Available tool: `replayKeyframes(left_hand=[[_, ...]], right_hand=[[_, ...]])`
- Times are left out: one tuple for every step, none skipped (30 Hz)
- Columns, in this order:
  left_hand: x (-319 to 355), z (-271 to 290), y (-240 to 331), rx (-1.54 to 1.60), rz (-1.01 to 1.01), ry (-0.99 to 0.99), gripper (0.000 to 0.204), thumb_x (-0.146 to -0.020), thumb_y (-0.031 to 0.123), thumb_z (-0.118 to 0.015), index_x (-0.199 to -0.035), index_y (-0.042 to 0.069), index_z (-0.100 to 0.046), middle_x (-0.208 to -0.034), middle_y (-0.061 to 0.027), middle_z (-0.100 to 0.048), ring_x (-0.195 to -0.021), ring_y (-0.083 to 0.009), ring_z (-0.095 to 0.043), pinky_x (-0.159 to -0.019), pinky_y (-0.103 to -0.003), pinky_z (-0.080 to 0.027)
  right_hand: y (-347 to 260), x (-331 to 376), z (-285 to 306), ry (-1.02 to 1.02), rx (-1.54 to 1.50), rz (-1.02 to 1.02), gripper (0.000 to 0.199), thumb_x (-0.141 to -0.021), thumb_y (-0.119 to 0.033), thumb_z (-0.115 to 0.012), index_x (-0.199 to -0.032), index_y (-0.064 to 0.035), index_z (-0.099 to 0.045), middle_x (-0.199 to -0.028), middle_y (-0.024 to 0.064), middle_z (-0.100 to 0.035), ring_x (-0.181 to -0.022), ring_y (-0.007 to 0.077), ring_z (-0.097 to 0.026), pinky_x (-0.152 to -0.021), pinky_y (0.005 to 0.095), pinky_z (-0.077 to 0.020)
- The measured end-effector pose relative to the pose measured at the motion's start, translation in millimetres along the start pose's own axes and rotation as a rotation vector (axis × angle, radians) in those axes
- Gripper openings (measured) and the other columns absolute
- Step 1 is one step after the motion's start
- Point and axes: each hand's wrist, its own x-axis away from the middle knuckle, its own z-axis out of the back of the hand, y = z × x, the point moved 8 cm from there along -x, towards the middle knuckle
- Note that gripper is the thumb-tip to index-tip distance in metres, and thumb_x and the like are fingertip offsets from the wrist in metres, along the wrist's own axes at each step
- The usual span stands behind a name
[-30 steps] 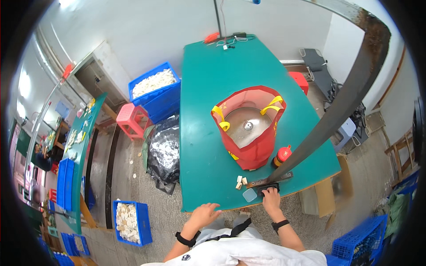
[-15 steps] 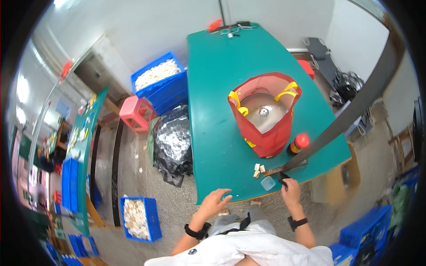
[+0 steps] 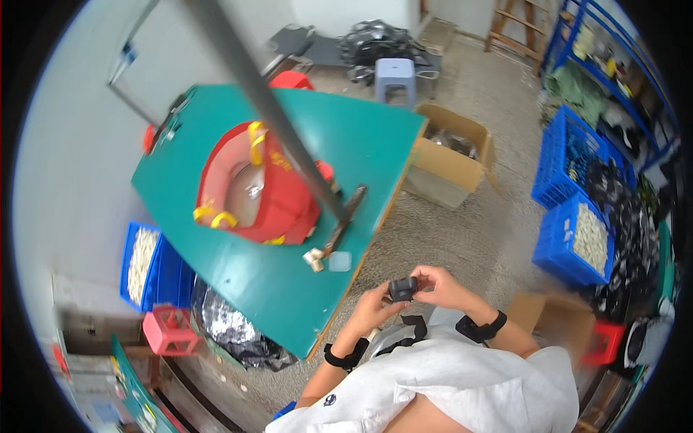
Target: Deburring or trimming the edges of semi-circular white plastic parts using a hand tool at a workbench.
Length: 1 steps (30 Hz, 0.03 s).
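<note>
A small dark part (image 3: 403,289) sits low in the middle, pinched between the left hand (image 3: 375,307) at its 8 o'clock and the right hand (image 3: 438,283) at its 3 o'clock, while the green table (image 3: 361,137) with a red bag (image 3: 278,202) lies at 11 o'clock.

Green desk (image 3: 361,137) on grey speckled floor (image 3: 469,224), against a pale wall (image 3: 79,144). Blue crates (image 3: 570,238) at right near blue shelving (image 3: 613,43). Open cardboard box (image 3: 451,155) beside the desk, grey stool (image 3: 395,76) beyond. Even daylight.
</note>
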Motion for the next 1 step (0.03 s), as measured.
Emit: replayKeyframes(left_hand=[[-17.4, -15.8, 7.7, -0.032, 0.167, -0.095, 0.069, -0.078, 0.032, -0.073, -0.134, 0.010, -0.041, -0.138, -0.0176, -0.041, -0.120, -0.0251, -0.050, -0.099, -0.033, -0.040]], right_hand=[[4.3, 13.9, 25.5, 0.072, -0.074, 0.010, 0.027, -0.079, -0.007, -0.062, -0.105, -0.0089, -0.057, -0.090, 0.0035, -0.062, -0.087, 0.0107, -0.059, -0.080, 0.0275, -0.0482]])
